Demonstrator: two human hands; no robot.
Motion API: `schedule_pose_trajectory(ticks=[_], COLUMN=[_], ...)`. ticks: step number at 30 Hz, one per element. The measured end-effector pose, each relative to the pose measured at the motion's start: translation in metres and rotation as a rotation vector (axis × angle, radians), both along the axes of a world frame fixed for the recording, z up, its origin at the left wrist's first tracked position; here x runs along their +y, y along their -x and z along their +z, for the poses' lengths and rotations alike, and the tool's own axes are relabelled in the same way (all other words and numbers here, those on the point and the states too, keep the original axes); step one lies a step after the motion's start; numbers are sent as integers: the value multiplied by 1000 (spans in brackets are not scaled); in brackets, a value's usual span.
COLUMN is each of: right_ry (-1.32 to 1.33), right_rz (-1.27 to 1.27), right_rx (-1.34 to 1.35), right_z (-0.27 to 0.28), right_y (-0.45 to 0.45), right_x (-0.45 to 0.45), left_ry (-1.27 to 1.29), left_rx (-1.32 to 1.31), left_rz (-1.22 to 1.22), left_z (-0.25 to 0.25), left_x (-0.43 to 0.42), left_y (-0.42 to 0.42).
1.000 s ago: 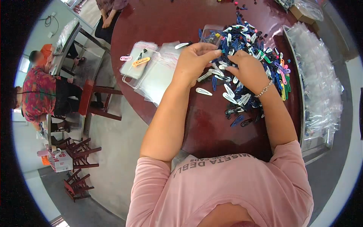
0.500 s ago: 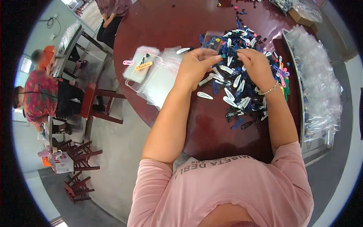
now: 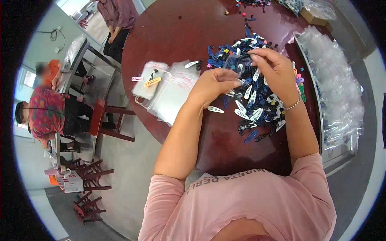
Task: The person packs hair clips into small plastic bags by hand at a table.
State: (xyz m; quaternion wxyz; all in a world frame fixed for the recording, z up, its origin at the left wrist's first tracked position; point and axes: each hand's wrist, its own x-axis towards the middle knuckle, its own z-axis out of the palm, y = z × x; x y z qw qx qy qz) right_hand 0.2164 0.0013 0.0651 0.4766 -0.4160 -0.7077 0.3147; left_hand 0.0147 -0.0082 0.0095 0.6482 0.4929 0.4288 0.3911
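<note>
A heap of snap hair clips (image 3: pixel 257 114), mostly white, navy and black, lies on the round table under my hands. My left hand (image 3: pixel 213 87) is closed at the heap's left side, its thumb and fingers pinching a small clear plastic bag (image 3: pixel 232 64). Across from it, my right hand (image 3: pixel 275 74) pinches dark hair clips (image 3: pixel 244 58) at the bag's opening. Their exact number is hidden by the fingers. Left of my left hand lie flat clear bags (image 3: pixel 171 94), with an orange clip (image 3: pixel 152 82) and a pink clip (image 3: pixel 137 79) near them.
A metal tray (image 3: pixel 320 124) piled with filled clear bags (image 3: pixel 337 92) stands along the right edge. At the far right is a cardboard box (image 3: pixel 313 17). Other people (image 3: pixel 46 106) sit at the left, beside wooden stools (image 3: pixel 108 120).
My left hand has moved slightly down, and the clear bag now sits between both hands. My right hand has shifted slightly, bringing dark clips to the bag. The whole view has tilted a little.
</note>
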Motion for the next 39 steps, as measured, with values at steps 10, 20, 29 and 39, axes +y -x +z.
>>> schedule_pose_trajectory(ticks=[10, 20, 29, 39], right_ry=[-16, -178, -260, -138], right_rz=[48, 139, -553, -1465], right_rx=[-10, -278, -438, -650], right_z=[-11, 7, 48, 21], right_y=[0, -12, -103, -360], right_x=[13, 7, -78, -199], left_ry=[57, 17, -136, -515], left_rx=[-2, -124, -54, -281], left_rz=[11, -74, 41, -359], left_z=[7, 11, 19, 73], left_x=[-4, -9, -21, -83], left_y=[-2, -11, -23, -50])
